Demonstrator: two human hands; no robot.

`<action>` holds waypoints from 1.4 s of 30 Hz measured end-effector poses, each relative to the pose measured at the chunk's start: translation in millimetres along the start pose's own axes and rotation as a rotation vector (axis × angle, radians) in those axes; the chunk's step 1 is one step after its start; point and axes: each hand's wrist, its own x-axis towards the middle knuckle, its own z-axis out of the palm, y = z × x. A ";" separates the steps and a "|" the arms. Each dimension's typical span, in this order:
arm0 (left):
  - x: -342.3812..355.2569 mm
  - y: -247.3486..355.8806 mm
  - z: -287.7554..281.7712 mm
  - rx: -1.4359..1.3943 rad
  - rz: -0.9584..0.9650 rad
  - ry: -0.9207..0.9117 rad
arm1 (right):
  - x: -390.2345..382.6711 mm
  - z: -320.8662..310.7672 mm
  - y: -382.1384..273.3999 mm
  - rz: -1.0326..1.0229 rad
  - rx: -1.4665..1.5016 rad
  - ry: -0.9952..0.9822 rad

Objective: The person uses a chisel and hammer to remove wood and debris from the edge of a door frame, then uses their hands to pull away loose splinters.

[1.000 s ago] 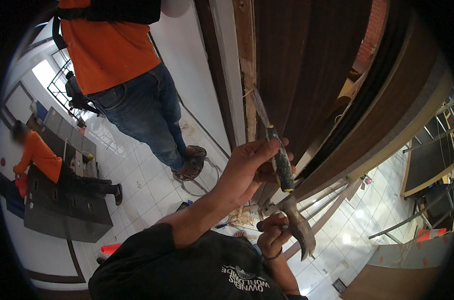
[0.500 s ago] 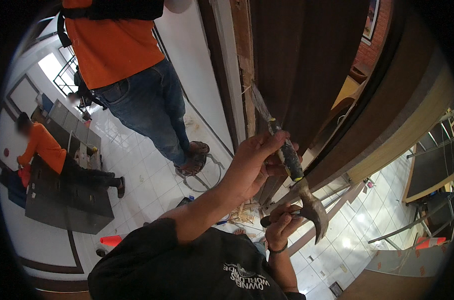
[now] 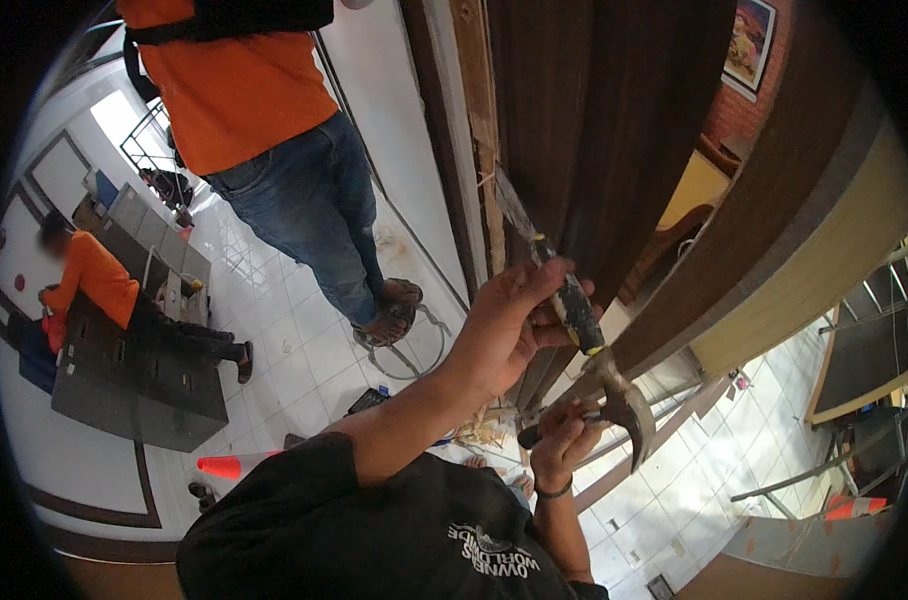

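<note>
My left hand (image 3: 499, 325) is closed around the black-and-yellow handle of a chisel (image 3: 572, 303). The flat, worn blade slants away from me, its tip at the splintered edge of a wooden frame (image 3: 484, 150) beside a dark brown panel. In my right hand (image 3: 562, 445) is the handle of a claw hammer (image 3: 629, 418). The hammer's face sits at the butt of the chisel, seemingly touching it, with the claw curving down. My fingers hide part of both handles.
A person in an orange shirt and jeans (image 3: 299, 215) stands close at the left. Further left another person (image 3: 99, 280) leans over grey cabinets (image 3: 139, 390). Wood scraps (image 3: 479, 432) lie on the tiled floor below my arm. An orange cone (image 3: 229, 467) is at lower left.
The view has shifted slightly. Both hands keep their grips, and the hammer stays at the chisel's butt; the chisel has barely moved.
</note>
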 end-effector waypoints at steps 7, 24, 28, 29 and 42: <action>4.3 -4.7 3.0 -0.040 0.020 -0.004 | 15.2 6.2 -17.3 0.077 0.111 -0.014; 7.1 -10.8 5.3 -0.044 0.053 0.015 | 16.7 -11.5 26.3 -0.169 -0.179 -0.023; 6.9 -10.5 5.9 -0.052 0.053 0.013 | 16.0 -0.1 11.3 -0.348 0.242 0.126; 8.1 -10.7 8.4 -0.057 0.057 0.020 | 22.2 -1.2 7.8 -0.347 0.240 0.129; 12.4 -17.5 4.0 -0.110 0.059 0.017 | 21.3 -6.4 11.7 -0.269 0.031 0.103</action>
